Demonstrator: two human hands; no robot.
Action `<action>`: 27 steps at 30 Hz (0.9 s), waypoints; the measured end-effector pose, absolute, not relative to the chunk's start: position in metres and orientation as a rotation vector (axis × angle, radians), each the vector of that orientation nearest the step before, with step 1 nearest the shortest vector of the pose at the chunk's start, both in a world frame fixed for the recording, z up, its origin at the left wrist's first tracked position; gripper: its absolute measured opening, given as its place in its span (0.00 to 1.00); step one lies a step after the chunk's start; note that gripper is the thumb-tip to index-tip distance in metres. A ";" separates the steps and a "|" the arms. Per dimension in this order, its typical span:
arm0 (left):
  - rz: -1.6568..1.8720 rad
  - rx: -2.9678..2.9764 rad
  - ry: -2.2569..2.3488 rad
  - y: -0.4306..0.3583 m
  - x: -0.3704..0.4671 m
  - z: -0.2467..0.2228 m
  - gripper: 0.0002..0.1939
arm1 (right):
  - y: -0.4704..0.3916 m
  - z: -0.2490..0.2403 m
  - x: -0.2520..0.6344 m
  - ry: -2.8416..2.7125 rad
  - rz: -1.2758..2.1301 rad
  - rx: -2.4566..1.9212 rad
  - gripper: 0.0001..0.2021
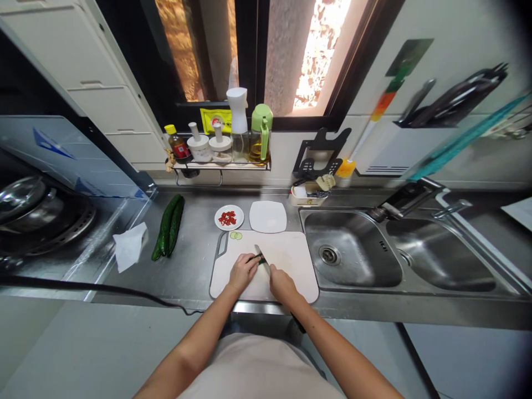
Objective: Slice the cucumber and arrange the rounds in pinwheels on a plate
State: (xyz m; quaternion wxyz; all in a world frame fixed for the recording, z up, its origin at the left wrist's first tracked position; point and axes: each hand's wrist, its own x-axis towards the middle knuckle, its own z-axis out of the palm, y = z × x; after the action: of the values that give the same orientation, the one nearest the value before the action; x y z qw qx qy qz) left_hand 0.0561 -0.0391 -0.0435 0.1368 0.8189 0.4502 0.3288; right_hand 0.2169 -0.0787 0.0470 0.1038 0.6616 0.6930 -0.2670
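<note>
My right hand [282,284] is closed around the handle of a knife, whose blade [261,254] points up and to the left over a white cutting board [295,252]. Just left of the blade, my left hand [244,270] has its fingers pressed down on a small dark green piece [260,259], probably cucumber, mostly hidden by the fingers. Two pale green slices [236,235] lie at the board's upper left. Behind the board are a round plate of chopped red pieces [228,218] and a white square plate [268,216].
Whole cucumbers [168,227] and a white paper [129,246] lie on the steel counter at left. A stove with a pot [29,208] is farther left. The double sink [353,249] adjoins the board's right side. A condiment rack [224,165] hangs behind.
</note>
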 end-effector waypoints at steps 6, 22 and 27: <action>0.965 2.369 1.312 -0.039 0.056 -0.048 0.14 | -0.091 0.048 0.223 2.013 -0.802 1.952 0.15; 0.957 2.379 1.304 -0.038 0.056 -0.047 0.14 | -0.066 0.043 0.212 2.085 -0.791 1.964 0.17; 0.966 2.379 1.305 -0.038 0.056 -0.048 0.14 | -0.069 0.042 0.213 2.080 -0.778 1.980 0.16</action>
State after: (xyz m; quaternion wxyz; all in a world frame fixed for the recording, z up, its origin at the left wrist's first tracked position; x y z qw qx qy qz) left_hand 0.0558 -0.0380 -0.0483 0.1305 0.8188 0.4493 0.3326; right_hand 0.2126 -0.0693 0.0425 0.0831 0.6630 0.6968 -0.2607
